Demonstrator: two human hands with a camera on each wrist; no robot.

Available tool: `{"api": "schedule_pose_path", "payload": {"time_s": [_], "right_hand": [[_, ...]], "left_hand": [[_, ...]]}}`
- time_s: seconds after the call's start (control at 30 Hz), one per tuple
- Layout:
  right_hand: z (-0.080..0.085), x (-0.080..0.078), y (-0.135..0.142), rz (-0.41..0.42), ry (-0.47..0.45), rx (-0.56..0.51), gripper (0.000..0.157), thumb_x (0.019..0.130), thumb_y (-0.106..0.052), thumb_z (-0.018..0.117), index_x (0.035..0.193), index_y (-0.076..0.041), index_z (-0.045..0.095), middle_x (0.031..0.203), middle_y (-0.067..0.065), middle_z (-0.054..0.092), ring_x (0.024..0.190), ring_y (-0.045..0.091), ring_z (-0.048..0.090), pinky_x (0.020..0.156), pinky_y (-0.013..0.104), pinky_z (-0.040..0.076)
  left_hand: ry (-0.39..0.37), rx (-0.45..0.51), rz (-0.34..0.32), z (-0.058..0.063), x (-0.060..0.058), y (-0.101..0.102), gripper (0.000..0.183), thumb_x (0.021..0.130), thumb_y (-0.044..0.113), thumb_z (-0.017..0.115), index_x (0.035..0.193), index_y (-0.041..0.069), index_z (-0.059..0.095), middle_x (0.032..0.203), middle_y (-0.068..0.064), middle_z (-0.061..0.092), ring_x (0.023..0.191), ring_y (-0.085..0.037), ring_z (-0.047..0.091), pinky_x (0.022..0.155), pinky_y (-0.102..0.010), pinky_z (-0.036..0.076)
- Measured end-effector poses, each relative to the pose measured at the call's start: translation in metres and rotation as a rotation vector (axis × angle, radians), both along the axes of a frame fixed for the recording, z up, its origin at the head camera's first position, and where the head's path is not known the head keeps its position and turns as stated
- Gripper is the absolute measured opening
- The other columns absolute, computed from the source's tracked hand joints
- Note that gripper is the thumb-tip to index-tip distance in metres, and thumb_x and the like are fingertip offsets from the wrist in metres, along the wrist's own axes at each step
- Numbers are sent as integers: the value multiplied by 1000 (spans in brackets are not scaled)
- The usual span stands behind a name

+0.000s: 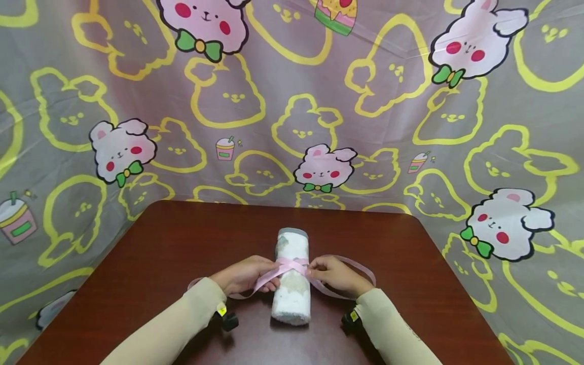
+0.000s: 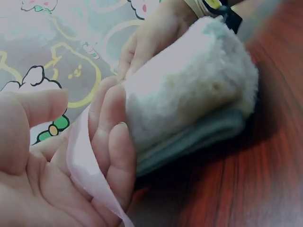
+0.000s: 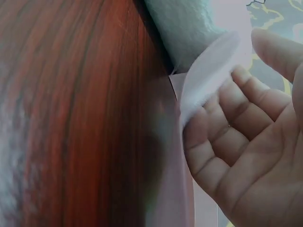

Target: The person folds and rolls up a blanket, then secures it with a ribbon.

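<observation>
Left hand [image 1: 246, 275] palm up, fingers loosely bent, thumb apart, pink ribbon [image 1: 293, 264] lying across the fingers. Right hand [image 1: 338, 275] has half-curled fingers touching the ribbon on the other side; can't tell if it's pinched. Between them, ribbon crosses itself over the white fuzzy roll [image 1: 292, 294], which lies lengthwise mid-table, near end towards the person. Loose ribbon loops out past both wrists. Beige sleeves [image 1: 182, 317], dark reddish-brown table [image 1: 205, 235], then grey cartoon-bunny backdrop [image 1: 301, 76] behind.
</observation>
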State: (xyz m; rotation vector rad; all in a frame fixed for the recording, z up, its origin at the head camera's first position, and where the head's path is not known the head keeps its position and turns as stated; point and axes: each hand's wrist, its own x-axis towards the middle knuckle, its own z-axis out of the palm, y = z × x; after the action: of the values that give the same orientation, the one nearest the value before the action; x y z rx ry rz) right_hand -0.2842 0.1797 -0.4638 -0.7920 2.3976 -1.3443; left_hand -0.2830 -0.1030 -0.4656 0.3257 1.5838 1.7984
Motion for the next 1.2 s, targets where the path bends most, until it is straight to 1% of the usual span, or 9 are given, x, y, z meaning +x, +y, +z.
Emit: {"api": "schedule_pose_path", "payload": {"time_s": [0.1, 0.2, 0.33, 0.5, 0.63, 0.8, 0.9, 1.07, 1.2], "right_hand": [[8, 6, -6, -3, 10, -32, 12, 95, -10, 64, 88, 0, 66, 77, 0, 57, 68, 7, 48, 60, 22, 40], [12, 10, -12, 33, -16, -68, 15, 94, -7, 63, 85, 5, 63, 72, 1, 53, 65, 7, 46, 58, 22, 37], [7, 9, -16, 55, -42, -91, 15, 95, -8, 63, 84, 2, 64, 72, 0, 53, 65, 7, 46, 58, 21, 37], [2, 7, -17, 40, 2, -63, 16, 95, -14, 64, 81, -6, 66, 69, -5, 52, 63, 5, 45, 55, 21, 35], [3, 8, -17, 58, 69, -18, 18, 95, -11, 63, 79, -4, 66, 66, -7, 49, 60, 3, 41, 53, 20, 32], [16, 18, -20, 68, 39, -14, 17, 94, -7, 63, 79, -1, 66, 65, -7, 48, 59, 3, 40, 53, 20, 31], [15, 18, -19, 78, 26, -5, 15, 93, -8, 64, 79, -3, 67, 62, -8, 44, 56, 2, 38, 51, 19, 29], [7, 13, -17, 78, 24, 19, 16, 92, -13, 67, 77, -7, 67, 58, -8, 44, 52, 2, 38, 47, 20, 30], [9, 12, -18, 48, 100, 60, 21, 90, -17, 70, 71, -11, 64, 58, -11, 45, 52, 2, 38, 47, 20, 29]], "left_hand": [[-34, 25, 27, 0, 0, 4, 24, 101, 24, 52, 97, 3, 62, 78, -9, 68, 64, -13, 64, 57, -25, 51], [-84, 41, 63, 1, 0, 7, 22, 101, 23, 53, 95, 5, 63, 78, -8, 68, 64, -12, 64, 57, -24, 51], [-135, 62, 85, 1, 2, 14, 18, 99, 18, 55, 95, 4, 64, 75, -6, 66, 63, -11, 62, 56, -24, 50], [-122, 86, 138, 2, 2, 22, 16, 98, 16, 56, 94, 3, 64, 69, -3, 61, 59, -8, 56, 54, -22, 46], [-130, 76, 204, 1, 2, 25, 16, 97, 16, 56, 89, 4, 64, 66, -2, 59, 56, -7, 53, 52, -21, 44], [-133, 84, 263, 3, 5, 32, 14, 95, 16, 61, 85, 6, 63, 62, 1, 56, 52, -5, 51, 49, -19, 43], [-137, 89, 304, 5, 8, 36, 12, 92, 14, 63, 82, 7, 63, 60, 3, 55, 49, -4, 49, 47, -18, 42], [-149, 89, 330, 6, 10, 36, 10, 91, 13, 63, 83, 7, 63, 60, 3, 54, 47, -3, 47, 45, -17, 40], [-154, 92, 334, 5, 10, 38, 10, 91, 13, 64, 83, 7, 64, 60, 4, 51, 46, -2, 43, 44, -17, 36]]}}
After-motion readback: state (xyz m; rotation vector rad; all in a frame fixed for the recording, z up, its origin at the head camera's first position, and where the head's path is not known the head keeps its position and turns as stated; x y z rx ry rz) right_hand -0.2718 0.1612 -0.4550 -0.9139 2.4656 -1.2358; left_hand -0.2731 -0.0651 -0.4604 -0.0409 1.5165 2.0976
